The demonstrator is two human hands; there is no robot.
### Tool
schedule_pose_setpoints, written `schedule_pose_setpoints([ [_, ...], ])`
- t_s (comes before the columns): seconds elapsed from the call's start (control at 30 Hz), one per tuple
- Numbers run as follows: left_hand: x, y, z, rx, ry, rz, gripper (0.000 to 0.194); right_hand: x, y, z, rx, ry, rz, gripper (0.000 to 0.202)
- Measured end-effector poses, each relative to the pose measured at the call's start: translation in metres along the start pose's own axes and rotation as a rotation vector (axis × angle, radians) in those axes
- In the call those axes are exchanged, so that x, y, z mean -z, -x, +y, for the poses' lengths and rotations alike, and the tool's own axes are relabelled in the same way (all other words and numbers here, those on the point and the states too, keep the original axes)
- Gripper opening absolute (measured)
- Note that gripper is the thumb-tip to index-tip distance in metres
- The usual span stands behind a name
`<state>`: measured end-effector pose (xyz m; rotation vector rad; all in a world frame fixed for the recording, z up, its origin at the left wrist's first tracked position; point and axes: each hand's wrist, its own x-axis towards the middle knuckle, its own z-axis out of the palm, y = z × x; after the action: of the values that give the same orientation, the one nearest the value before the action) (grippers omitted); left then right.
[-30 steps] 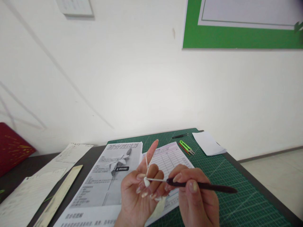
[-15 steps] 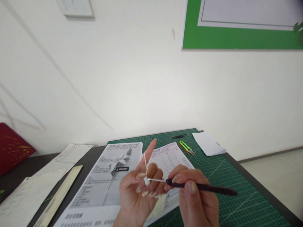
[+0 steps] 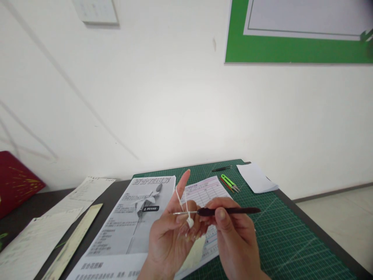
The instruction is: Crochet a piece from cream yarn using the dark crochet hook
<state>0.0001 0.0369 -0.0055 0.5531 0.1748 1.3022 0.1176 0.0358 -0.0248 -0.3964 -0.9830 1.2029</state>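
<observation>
My right hand (image 3: 233, 225) grips a crochet hook (image 3: 233, 211) by its dark handle, with the thin metal shaft pointing left across my left hand. A small piece of white crochet work (image 3: 190, 222) hangs from the shaft by a loop. My left hand (image 3: 171, 229) has its index finger raised, with white yarn (image 3: 179, 197) running over it down to the hook. Its other fingers are curled behind the work, and the yarn passes into them. Whether the left thumb touches the shaft is hard to tell.
Under the hands lie a printed flower sheet (image 3: 116, 233) and a form with a table (image 3: 201, 192) on a green cutting mat (image 3: 291, 229). Green thread snips (image 3: 229, 181), tweezers (image 3: 221, 168) and white paper (image 3: 256, 179) lie behind. At left are a ruler (image 3: 74, 241) and handwritten sheets (image 3: 67, 206).
The hook has slid left, so its tip now reaches past the yarn and over my left thumb. The white piece has shifted right and hangs from the shaft; my right hand has moved left.
</observation>
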Motion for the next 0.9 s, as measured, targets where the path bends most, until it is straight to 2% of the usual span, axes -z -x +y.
schedule_pose_setpoints([
  [0.17, 0.002, -0.001, 0.000, -0.023, -0.024, -0.031, 0.072, -0.001, -0.003, 0.001, -0.145, -0.141, 0.021, 0.014],
  [0.33, 0.001, 0.001, 0.002, -0.027, -0.032, -0.077, 0.074, -0.001, -0.005, 0.000, -0.153, -0.131, 0.046, 0.009],
  [0.47, -0.002, 0.003, 0.007, -0.016, -0.085, -0.063, 0.079, -0.002, -0.006, 0.000, -0.195, -0.155, 0.078, 0.008],
  [0.6, 0.000, 0.004, 0.011, 0.005, -0.121, -0.046, 0.089, -0.004, -0.010, -0.001, -0.318, -0.249, 0.082, 0.013],
  [0.77, 0.003, 0.002, 0.012, -0.023, -0.163, -0.043, 0.089, -0.005, -0.016, -0.004, -0.435, -0.368, 0.075, 0.015],
  [0.9, 0.004, 0.002, 0.012, -0.027, -0.239, -0.046, 0.095, -0.004, -0.016, -0.002, -0.416, -0.337, 0.047, 0.016],
])
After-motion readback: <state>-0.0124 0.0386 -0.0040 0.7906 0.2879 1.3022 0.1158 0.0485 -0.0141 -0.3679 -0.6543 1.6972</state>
